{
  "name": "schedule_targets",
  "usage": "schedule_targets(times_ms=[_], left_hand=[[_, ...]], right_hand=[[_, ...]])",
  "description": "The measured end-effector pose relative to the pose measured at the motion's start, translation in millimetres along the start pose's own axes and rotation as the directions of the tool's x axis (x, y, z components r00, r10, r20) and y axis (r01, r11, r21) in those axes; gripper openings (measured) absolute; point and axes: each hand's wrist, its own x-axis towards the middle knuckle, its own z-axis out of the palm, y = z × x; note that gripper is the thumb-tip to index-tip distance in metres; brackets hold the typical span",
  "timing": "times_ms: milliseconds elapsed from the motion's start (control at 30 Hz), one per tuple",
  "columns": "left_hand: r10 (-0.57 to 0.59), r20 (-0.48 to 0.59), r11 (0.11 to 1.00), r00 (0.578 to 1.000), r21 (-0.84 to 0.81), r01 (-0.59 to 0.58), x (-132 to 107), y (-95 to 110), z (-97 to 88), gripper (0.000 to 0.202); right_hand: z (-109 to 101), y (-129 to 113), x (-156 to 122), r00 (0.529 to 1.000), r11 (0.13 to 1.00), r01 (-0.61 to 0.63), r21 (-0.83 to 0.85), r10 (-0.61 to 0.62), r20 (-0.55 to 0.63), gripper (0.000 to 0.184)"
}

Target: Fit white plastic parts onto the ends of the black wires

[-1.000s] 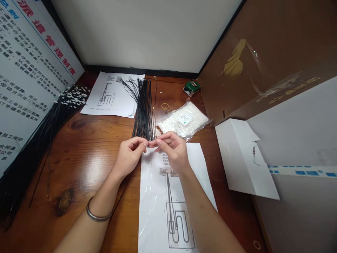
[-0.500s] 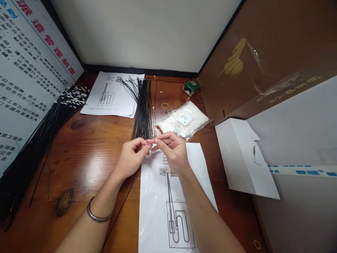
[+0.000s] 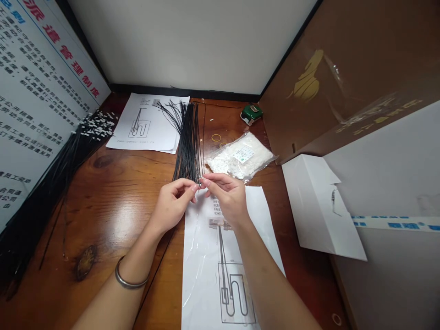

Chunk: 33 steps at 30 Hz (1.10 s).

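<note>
My left hand [image 3: 175,201] is closed in a pinch on a thin black wire [image 3: 154,277], whose length trails down across the table to the lower edge of the view. Close beside it, my right hand [image 3: 228,197] pinches with thumb and forefinger. Whatever sits between those fingertips is too small to make out. Just beyond both hands lies a bundle of black wires [image 3: 187,142], its near end partly hidden by my fingers. Under my right hand and forearm is a plastic-covered drawing sheet [image 3: 202,275] with a printed wire diagram.
A clear bag of small white parts [image 3: 237,158] lies beyond my right hand. A green tape measure [image 3: 251,113] stands by the brown box [image 3: 343,59]. Printed papers [image 3: 158,130] lie at the back. A large bundle of white-tipped wires [image 3: 62,160] runs along the left.
My fingertips, earlier pressed together, now show a slight gap. The right thumb and forefinger have shifted a little. Other things keep their places.
</note>
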Motion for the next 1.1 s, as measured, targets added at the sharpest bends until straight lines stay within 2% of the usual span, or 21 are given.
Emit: schedule_targets(times_ms=[300, 567, 1100], left_hand=[[-0.005, -0.021, 0.998, 1.000, -0.063, 0.004, 0.9, -1.0, 0.4, 0.014], [0.021, -0.012, 0.999, 1.000, -0.049, -0.021, 0.3, -0.6, 0.4, 0.019], [0.010, -0.063, 0.997, 0.998, -0.072, -0.014, 1.1, -1.8, 1.5, 0.017]], right_hand=[[-0.3, 1.0, 0.5, 0.999, 0.999, -0.027, -0.025, 0.027, 0.017, 0.014], [2.7, -3.0, -2.5, 0.997, 0.995, -0.006, -0.100, 0.013, 0.076, 0.012], [2.1, -2.3, -0.8, 0.998, 0.997, -0.003, -0.079, 0.008, 0.063, 0.012]])
